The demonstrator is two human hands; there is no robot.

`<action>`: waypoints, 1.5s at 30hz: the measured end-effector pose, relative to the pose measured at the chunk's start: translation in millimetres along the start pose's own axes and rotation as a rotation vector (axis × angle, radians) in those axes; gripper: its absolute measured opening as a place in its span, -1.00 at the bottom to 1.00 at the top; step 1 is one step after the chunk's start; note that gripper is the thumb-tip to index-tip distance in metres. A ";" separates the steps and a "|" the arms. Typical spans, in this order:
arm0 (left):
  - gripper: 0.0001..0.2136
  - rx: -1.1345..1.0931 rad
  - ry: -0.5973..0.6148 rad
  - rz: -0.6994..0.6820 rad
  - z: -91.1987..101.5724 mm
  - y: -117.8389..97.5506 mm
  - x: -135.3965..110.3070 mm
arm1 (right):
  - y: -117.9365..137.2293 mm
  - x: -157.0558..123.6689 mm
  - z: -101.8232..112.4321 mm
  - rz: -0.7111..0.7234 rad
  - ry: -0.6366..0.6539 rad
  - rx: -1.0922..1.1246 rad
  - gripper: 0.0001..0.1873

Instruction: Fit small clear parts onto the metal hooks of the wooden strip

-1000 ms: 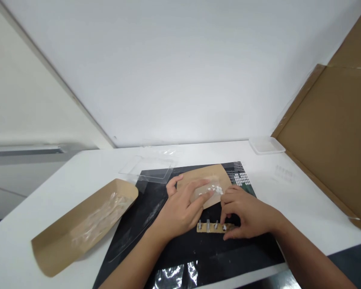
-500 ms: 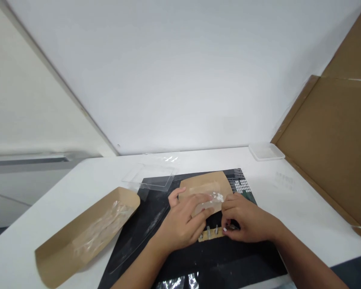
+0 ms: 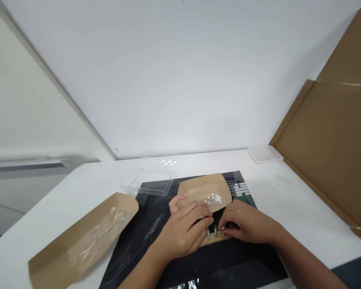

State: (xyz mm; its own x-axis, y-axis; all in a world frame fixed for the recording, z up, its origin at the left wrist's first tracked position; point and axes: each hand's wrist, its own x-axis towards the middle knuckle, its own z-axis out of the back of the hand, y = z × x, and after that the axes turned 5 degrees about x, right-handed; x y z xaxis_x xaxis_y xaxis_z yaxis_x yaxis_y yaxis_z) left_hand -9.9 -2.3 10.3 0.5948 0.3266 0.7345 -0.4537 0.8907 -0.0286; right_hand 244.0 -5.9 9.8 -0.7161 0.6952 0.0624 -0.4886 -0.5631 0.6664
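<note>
My left hand (image 3: 186,228) is closed, its thumb and fingertips together just in front of a small brown card tray (image 3: 204,184). Whatever those fingertips hold is hidden. Small white pieces (image 3: 216,198) lie heaped inside the tray. My right hand (image 3: 243,221) pinches at the right part of a narrow tan strip (image 3: 212,239). A tiny white spot shows at its fingertips, too small to name. Between the hands, small upright greyish pegs (image 3: 215,231) stand on the strip. The strip's left end is hidden by my left hand.
Beneath lies a black sheet (image 3: 228,263) with rows of white dots (image 3: 241,189). A long brown card tray (image 3: 60,249) holding clear plastic bags (image 3: 99,237) is at left. Clear lids (image 3: 150,176) and a shallow plastic container (image 3: 264,154) stand behind. Cardboard (image 3: 333,152) rises at right.
My left hand has drawn back out of the small tray towards the strip, its fingers closing. My right hand stays at the strip and has shifted slightly. The view has tilted a little.
</note>
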 end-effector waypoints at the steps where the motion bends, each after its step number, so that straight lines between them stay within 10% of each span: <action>1: -0.77 -0.001 0.010 0.000 -0.3 -0.4 0.2 | 0.0 0.4 0.4 0.001 0.005 -0.009 -0.86; 35: -0.79 -0.154 0.280 -0.012 -12.0 -2.7 -2.1 | -15.6 0.2 -5.1 0.020 -0.128 0.148 -0.74; 45: -0.81 -0.081 0.174 0.027 -11.6 -0.1 -1.1 | -13.7 3.0 -9.3 0.049 -0.283 0.330 -0.76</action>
State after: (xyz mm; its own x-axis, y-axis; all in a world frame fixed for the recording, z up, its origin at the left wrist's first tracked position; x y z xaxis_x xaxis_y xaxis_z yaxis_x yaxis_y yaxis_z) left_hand -2.8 0.8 1.6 0.6924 0.3941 0.6044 -0.4202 0.9012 -0.1062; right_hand 244.0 -0.2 -6.1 -0.5467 0.7925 0.2703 -0.2389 -0.4571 0.8567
